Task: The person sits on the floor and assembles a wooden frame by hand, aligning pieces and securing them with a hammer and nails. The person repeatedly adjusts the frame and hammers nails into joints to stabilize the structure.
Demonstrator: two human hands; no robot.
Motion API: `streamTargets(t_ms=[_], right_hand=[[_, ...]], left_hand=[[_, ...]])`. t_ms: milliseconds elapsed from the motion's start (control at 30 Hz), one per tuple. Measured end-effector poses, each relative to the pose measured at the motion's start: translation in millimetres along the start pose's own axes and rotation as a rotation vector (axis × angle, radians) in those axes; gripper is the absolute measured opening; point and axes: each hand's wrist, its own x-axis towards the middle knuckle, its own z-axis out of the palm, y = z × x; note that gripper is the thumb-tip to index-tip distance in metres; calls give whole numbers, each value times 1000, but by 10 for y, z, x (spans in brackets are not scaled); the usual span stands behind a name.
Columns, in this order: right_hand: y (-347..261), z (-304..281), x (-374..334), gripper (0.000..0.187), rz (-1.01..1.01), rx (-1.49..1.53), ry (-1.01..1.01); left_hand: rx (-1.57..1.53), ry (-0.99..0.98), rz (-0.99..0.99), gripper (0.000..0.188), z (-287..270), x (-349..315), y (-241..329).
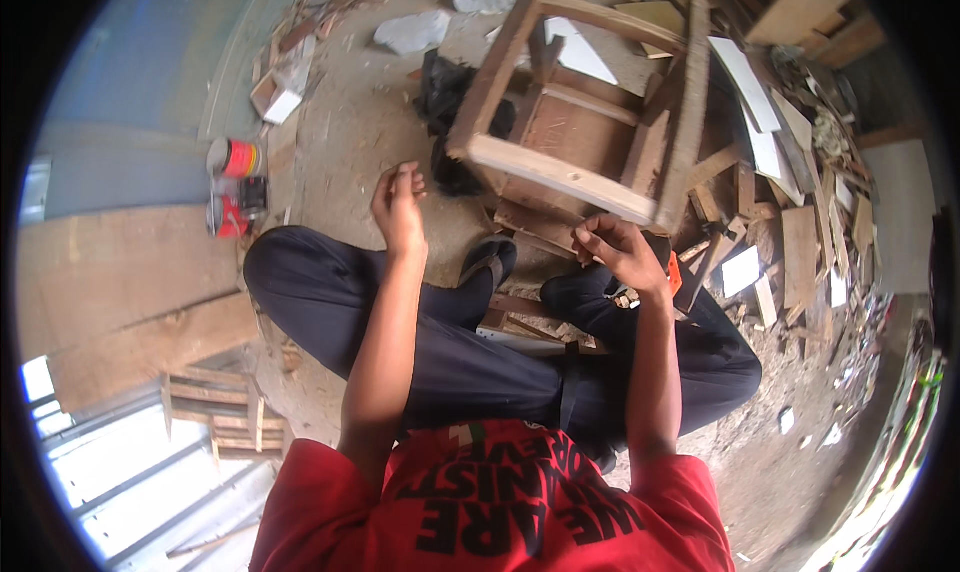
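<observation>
Red shirt point(480, 502) at bottom edge; left hand point(398, 207) raised mid-frame, fingers pinched, contents not discernible; right hand point(622, 252) curled against wooden frame point(585, 122) at upper centre, judged assembled but unfinished

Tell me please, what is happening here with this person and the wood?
A person sits on the ground with legs folded, in front of a wooden frame that lies tipped on scrap boards. The right hand rests just below the frame's lower rail, its fingers curled; whether it grips something cannot be told. The left hand is raised over the dirt, fingers pinched together, apart from the frame. Two cans stand to the left, and offcuts are piled on the right.
</observation>
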Motion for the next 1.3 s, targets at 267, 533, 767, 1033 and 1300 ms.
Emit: streamTargets(t_ms=[267, 533, 767, 1033, 1300], right_hand=[[283, 209, 390, 38, 96, -334, 67], [129, 506, 141, 37, 148, -150, 259], [59, 624, 252, 39, 178, -162, 173], [-107, 816, 548, 52, 209, -239, 43], [-153, 1217, 38, 62, 44, 318, -104]], left_hand=[[1061, -416, -129, 40, 172, 478, -1434], [1030, -332, -259, 38, 212, 287, -2433], [11, -451, -883, 26, -197, 373, -1996], [679, -981, -685, 40, -485, 302, 442], [665, -1348, -547, 32, -712, -427, 633]])
